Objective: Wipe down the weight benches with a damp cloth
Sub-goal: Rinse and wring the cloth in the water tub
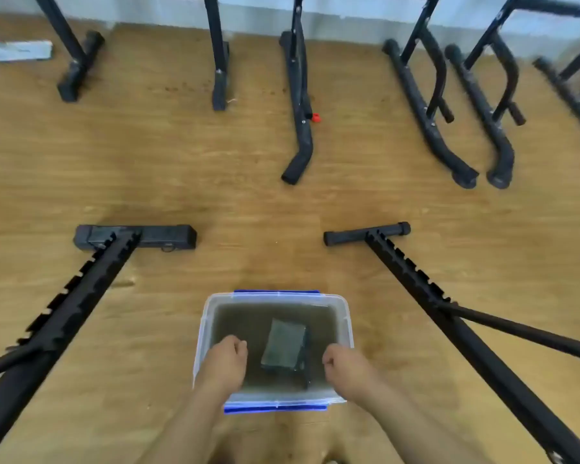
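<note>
A clear plastic tub (207, 316) with blue clips stands on the wooden floor, filled with murky water. A folded dark grey cloth (283, 344) lies under the water near the tub's middle. My left hand (226, 356) hovers over the tub's left side, fingers curled shut and holding nothing. My right hand (342, 365) is over the right rim, also curled shut and empty. The cloth lies between the two hands, touched by neither. A black bench frame (91, 279) runs along my left and another black bench frame (426, 296) along my right.
Several black rack legs (302, 105) stand on the floor along the far wall. A small red piece (316, 117) sits by the middle leg. A white object (14, 50) lies at the far left. Bare wood floor lies between the tub and the racks.
</note>
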